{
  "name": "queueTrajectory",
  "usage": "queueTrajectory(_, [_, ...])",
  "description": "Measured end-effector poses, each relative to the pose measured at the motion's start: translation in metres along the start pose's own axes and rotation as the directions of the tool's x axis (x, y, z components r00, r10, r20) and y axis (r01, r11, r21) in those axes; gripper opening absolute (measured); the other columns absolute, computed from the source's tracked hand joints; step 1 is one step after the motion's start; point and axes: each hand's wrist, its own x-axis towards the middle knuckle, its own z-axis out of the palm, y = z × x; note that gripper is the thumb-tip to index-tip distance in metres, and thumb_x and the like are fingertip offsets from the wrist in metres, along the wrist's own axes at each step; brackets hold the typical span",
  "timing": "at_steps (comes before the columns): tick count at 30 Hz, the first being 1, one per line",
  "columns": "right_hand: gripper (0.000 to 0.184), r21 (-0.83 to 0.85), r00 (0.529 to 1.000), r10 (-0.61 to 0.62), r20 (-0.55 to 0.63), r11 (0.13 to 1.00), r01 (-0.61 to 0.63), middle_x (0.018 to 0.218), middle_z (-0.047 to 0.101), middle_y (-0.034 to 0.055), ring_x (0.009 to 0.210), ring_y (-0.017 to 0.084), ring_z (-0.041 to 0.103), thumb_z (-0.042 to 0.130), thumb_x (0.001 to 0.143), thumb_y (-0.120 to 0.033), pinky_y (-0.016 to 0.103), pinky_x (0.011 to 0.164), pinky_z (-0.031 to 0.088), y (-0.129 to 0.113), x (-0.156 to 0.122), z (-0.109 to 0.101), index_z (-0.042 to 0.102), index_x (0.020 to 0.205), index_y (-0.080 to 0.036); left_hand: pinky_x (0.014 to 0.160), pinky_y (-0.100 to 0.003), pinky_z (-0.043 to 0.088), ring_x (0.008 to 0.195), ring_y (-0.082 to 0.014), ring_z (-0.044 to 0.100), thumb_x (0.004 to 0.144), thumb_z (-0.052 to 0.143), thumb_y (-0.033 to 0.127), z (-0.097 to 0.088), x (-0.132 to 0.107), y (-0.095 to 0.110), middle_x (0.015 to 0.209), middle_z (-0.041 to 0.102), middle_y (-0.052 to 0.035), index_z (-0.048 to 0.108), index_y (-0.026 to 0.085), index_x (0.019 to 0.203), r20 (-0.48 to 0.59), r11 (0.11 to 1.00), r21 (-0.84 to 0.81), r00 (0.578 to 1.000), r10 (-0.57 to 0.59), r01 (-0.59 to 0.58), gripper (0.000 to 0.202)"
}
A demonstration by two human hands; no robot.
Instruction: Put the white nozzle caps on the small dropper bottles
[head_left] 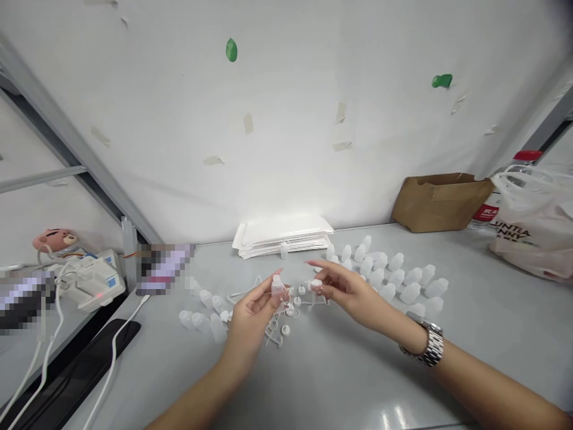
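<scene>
My left hand [257, 313] holds a small translucent plastic bottle [277, 286] upright, its neck at the top, between thumb and fingers. To its right, my right hand [342, 286] pinches a small white cap [316, 283]; a thin white strap hangs just below. The two held pieces are apart. Between and below the hands lie several loose white caps [285, 329] and white straps [274, 340] on the grey table [340, 376]. Several similar bottles [410, 292] stand in rows right of my right hand, and several more [200, 321] are left of my left hand.
A stack of white sheets [284, 230] lies against the wall, with one bottle [284, 249] before it. A brown cardboard box [441, 202] and a plastic bag [537, 233] stand at the right. On the left are a blurred phone [165, 269], white cables [113, 352] and a power strip [96, 283].
</scene>
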Motion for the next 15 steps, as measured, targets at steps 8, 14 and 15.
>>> queueTrajectory(8, [0.027,0.023,0.993,0.106,-0.041,0.994,-0.105,0.08,0.061,0.0034,0.069,0.015,0.055,0.051,0.083,-0.038,0.031,0.065,0.045,0.005,0.004,-0.001,0.06,0.099,-0.018,0.086,-0.033,0.048,0.092,-0.0219,0.064,0.066,0.071,0.029,0.005,-0.004,0.001,0.1,0.07,-0.0055,0.064,0.02,0.107,0.062,0.999,0.029,0.998,-0.031,0.029,0.043])
queueTrajectory(14, [0.028,-0.324,0.971,0.228,0.073,0.926,-0.193,0.069,0.06,0.0006,0.061,0.016,0.055,0.053,0.08,-0.032,0.029,0.057,0.041,0.012,-0.004,-0.006,0.053,0.105,-0.019,0.082,-0.032,0.049,0.089,-0.022,0.065,0.067,0.071,0.031,0.004,-0.003,0.001,0.09,0.073,-0.0064,0.063,0.019,0.109,0.06,0.998,0.06,0.998,-0.021,0.018,0.045])
queueTrajectory(15, [0.023,-0.37,0.965,0.25,0.082,0.906,-0.204,0.068,0.06,0.001,0.06,0.016,0.055,0.053,0.08,-0.031,0.028,0.055,0.04,0.013,-0.005,-0.008,0.055,0.1,-0.019,0.082,-0.032,0.049,0.089,-0.0221,0.065,0.067,0.071,0.031,0.004,-0.003,0.001,0.089,0.073,-0.0066,0.062,0.018,0.11,0.057,0.998,0.062,0.998,-0.021,0.017,0.046])
